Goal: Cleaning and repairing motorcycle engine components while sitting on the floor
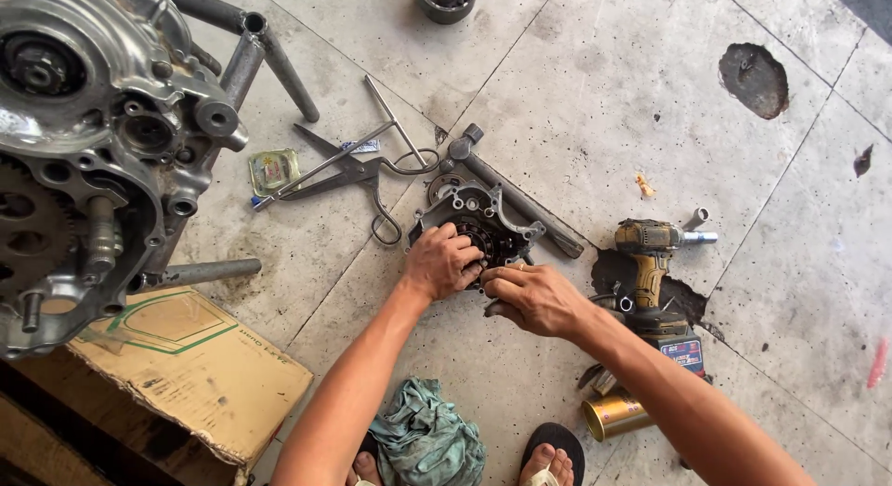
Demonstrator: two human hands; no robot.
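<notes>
Both forearms reach forward: left hand [439, 261] and right hand [531, 298], fingers curled, grip a grey cast-metal engine cover [483, 224] on the tiled floor [576, 86].

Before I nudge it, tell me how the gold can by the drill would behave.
The gold can lies on its side on the tiled floor, so it would probably roll when pushed. Its shiny metal skin looks smooth, possibly slippery. It rests close against the cordless drill, which might stop it rolling that way.
</notes>
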